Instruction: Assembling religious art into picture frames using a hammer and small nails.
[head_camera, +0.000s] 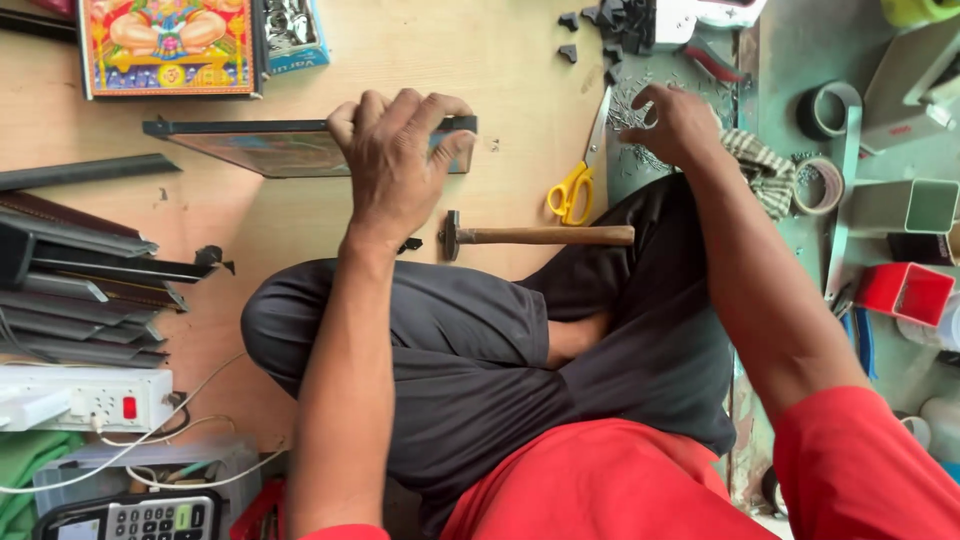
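Observation:
My left hand (395, 160) grips the near edge of a dark picture frame (250, 145) that stands tilted on the wooden board (400, 50). Off to the right, my right hand (675, 125) reaches into a scatter of small nails (630, 105) on the green surface, fingers curled; I cannot tell whether it holds any. A hammer with a wooden handle (540, 236) lies on the board just in front of my crossed legs. Yellow-handled scissors (578, 180) lie beside it.
A colourful framed picture (168, 45) lies at the top left. Dark frame mouldings (80, 290) are stacked at left above a white power strip (90, 398). Tape rolls (825, 180), a red box (908, 292) and a checked cloth (760, 165) sit at right. Black corner pieces (615, 25) lie at top.

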